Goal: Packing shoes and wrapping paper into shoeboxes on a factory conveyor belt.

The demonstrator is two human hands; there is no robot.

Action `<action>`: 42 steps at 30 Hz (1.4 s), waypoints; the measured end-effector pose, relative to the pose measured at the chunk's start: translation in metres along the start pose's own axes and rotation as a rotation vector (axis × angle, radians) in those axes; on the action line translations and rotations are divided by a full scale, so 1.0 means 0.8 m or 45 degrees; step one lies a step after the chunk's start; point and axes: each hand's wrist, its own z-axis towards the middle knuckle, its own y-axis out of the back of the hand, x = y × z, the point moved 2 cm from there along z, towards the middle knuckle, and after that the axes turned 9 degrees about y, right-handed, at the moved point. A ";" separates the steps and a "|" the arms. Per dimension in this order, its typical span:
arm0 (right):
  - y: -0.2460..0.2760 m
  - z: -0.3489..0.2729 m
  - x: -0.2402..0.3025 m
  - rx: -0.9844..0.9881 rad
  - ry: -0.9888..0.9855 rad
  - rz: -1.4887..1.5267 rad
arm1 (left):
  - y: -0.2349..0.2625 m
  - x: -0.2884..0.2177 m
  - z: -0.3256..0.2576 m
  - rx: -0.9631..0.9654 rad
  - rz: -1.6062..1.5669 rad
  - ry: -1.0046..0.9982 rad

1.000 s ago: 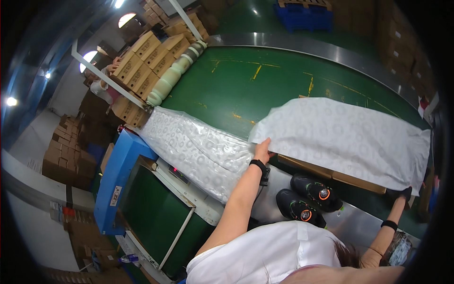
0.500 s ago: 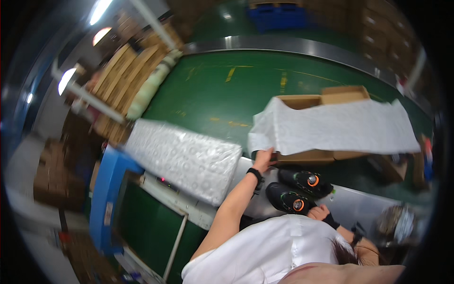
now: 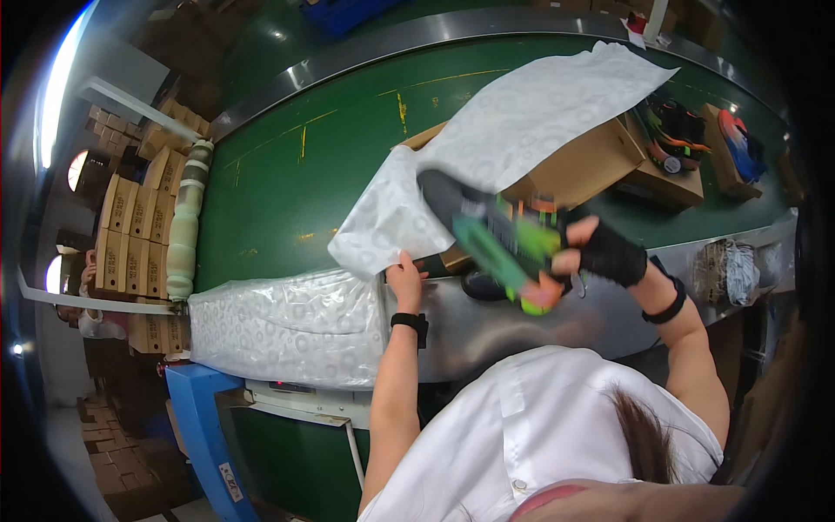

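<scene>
"So, is any lettering seen?"

"Dark print is borne by the stacked brown boxes (image 3: 135, 228) at the left of the frame, and a pale label (image 3: 230, 481) by the blue machine (image 3: 202, 413) at lower left; both are shown too small to be read surely."

"And the containers?"

"An open cardboard box (image 3: 591, 165), right of centre, is partly covered by white patterned paper (image 3: 513, 122). Similar sheets are enclosed in a clear plastic wrap (image 3: 287, 331) at lower left. At upper right, a dark shoe (image 3: 674, 130) is seen at a brown box; whether it is set in or on it cannot be told."

"What is held?"

"A black, green and orange shoe (image 3: 491, 235) is gripped by the right hand's (image 3: 600, 248) fingers, near the centre. The paper's lower corner is touched by the left hand (image 3: 404, 280); whether those fingers are closed on it cannot be told."

"What is obscured?"

"The held shoe is blurred, and another black shoe (image 3: 484, 285) is mostly hidden behind it."
</scene>
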 end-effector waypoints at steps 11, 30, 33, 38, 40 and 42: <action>-0.036 0.212 -0.226 -0.489 0.129 -0.949 | 0.017 -0.065 -0.013 -0.034 0.489 -0.049; 0.168 0.019 -0.222 -0.885 0.056 -1.752 | -0.163 -0.077 0.068 0.532 1.984 -0.935; 0.247 -0.094 -0.199 -1.157 0.100 -1.830 | -0.164 -0.091 0.077 0.683 2.357 -0.586; 0.400 -0.470 -0.282 -1.566 -0.665 -2.278 | -0.171 -0.101 0.050 0.475 1.362 -0.946; 0.429 -0.598 -0.292 -1.334 -1.507 -2.007 | -0.156 -0.121 0.002 0.805 1.148 -0.572; 0.421 -0.628 -0.310 -1.289 -1.668 -1.633 | -0.131 -0.124 -0.056 1.188 0.913 -0.284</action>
